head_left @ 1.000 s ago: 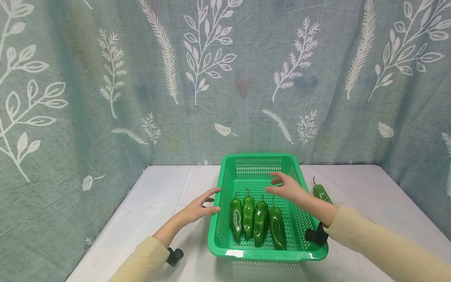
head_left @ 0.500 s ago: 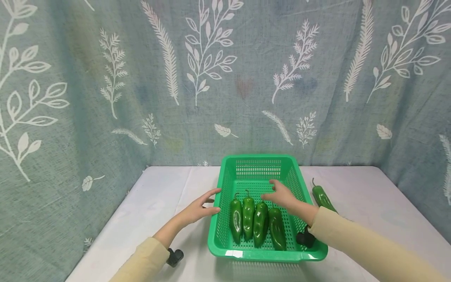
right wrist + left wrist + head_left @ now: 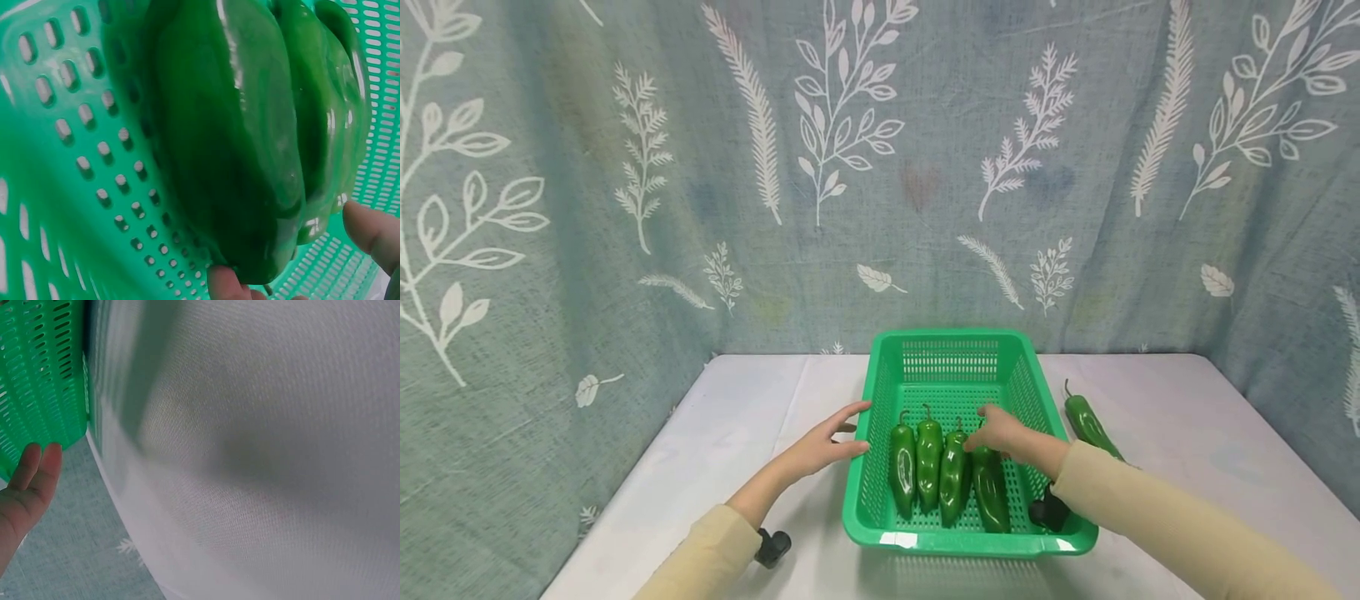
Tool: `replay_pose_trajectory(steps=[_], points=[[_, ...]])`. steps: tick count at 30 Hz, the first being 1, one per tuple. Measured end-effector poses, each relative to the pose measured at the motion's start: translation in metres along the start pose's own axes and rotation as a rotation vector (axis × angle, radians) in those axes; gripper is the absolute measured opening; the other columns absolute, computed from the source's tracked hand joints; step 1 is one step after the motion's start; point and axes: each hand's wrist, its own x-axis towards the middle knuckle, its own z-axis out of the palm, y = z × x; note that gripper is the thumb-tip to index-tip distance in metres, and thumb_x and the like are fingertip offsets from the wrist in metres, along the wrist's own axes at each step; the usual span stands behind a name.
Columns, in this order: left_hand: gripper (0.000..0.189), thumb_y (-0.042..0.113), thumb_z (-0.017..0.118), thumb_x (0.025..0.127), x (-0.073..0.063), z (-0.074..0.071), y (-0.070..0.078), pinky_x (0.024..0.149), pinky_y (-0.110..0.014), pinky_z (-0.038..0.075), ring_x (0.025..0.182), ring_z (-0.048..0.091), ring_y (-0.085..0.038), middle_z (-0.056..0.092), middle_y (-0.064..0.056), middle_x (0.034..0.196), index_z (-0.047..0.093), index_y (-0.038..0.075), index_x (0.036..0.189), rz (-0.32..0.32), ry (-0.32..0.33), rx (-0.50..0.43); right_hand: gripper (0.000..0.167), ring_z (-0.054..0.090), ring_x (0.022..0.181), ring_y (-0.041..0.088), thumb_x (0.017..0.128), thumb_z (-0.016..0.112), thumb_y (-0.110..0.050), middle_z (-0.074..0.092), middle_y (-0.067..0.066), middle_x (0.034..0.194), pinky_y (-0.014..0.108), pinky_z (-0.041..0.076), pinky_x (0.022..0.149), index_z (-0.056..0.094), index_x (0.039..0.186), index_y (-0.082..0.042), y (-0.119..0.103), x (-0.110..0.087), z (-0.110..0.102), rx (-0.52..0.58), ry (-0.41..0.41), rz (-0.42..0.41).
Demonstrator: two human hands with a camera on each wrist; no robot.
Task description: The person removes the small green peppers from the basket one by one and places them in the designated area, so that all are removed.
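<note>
Several glossy green peppers lie side by side in a green plastic basket (image 3: 977,543), stems pointing away. My right hand (image 3: 1006,432) is down inside the basket over the stem end of the rightmost pepper (image 3: 991,498), partly hiding it. In the right wrist view, a fingertip (image 3: 225,282) lies by the end of that large pepper (image 3: 231,144), while the thumb (image 3: 370,232) is on the other side, apart from it and near the neighbouring peppers (image 3: 319,125). My left hand (image 3: 818,446) has its fingers extended at the basket's left rim; its fingers (image 3: 45,475) appear beside the slotted wall.
Another green pepper (image 3: 1092,425) lies on the white tablecloth (image 3: 1157,408) to the right of the basket, near the right forearm. A blue-green curtain (image 3: 917,233) with white leaf prints hangs behind the table and along its sides.
My right hand has moved down and toward me, from above the basket to the rightmost pepper's stem end. The left hand stays at the rim, and the peppers look unmoved.
</note>
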Motion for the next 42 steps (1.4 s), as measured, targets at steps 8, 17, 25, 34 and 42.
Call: replay_pose_trajectory(steps=[8,17,25,34,42], points=[[0.065,0.029,0.058,0.090,-0.001,0.000,0.002,0.096,-0.055,0.034,0.128,0.035,-0.035,0.026,-0.008,0.149,0.026,0.021,0.145,0.010,-0.002,-0.013,0.075,0.047,0.110,0.047,0.077,0.070,-0.006,0.038,0.033,0.129,0.048,0.052,0.071,0.027,0.135,0.014,0.001,-0.001,0.003,-0.120,-0.031,0.058],[0.065,0.029,0.059,0.089,-0.002,0.001,0.003,0.096,-0.055,0.034,0.128,0.035,-0.035,0.026,-0.009,0.149,0.026,0.021,0.145,-0.008,0.004,-0.023,0.074,0.064,0.072,0.035,0.076,0.073,-0.011,0.054,0.031,0.104,0.040,0.054,0.058,0.030,0.130,0.017,0.000,-0.009,0.003,-0.225,-0.103,0.086],[0.065,0.033,0.058,0.089,-0.001,0.000,0.001,0.097,-0.056,0.033,0.128,0.035,-0.035,0.026,-0.008,0.149,0.027,0.022,0.145,-0.005,0.002,-0.013,0.063,0.064,0.065,0.031,0.075,0.074,-0.012,0.057,0.025,0.092,0.038,0.054,0.055,0.040,0.119,0.018,0.004,-0.011,0.004,-0.272,-0.144,0.079],[0.066,0.034,0.059,0.088,-0.001,0.001,-0.001,0.097,-0.056,0.032,0.128,0.035,-0.033,0.026,-0.004,0.149,0.027,0.025,0.145,-0.005,0.008,-0.016,0.063,0.064,0.072,0.036,0.075,0.071,-0.005,0.056,0.027,0.096,0.040,0.055,0.057,0.037,0.123,0.017,0.003,-0.010,0.004,-0.195,-0.155,0.102],[0.065,0.034,0.059,0.089,-0.001,0.001,0.000,0.097,-0.055,0.033,0.128,0.035,-0.033,0.026,-0.005,0.149,0.027,0.024,0.145,0.002,0.004,-0.015,0.066,0.060,0.087,0.045,0.075,0.070,-0.002,0.047,0.033,0.117,0.044,0.054,0.064,0.034,0.128,0.016,0.003,-0.009,-0.002,-0.101,-0.145,0.072]])
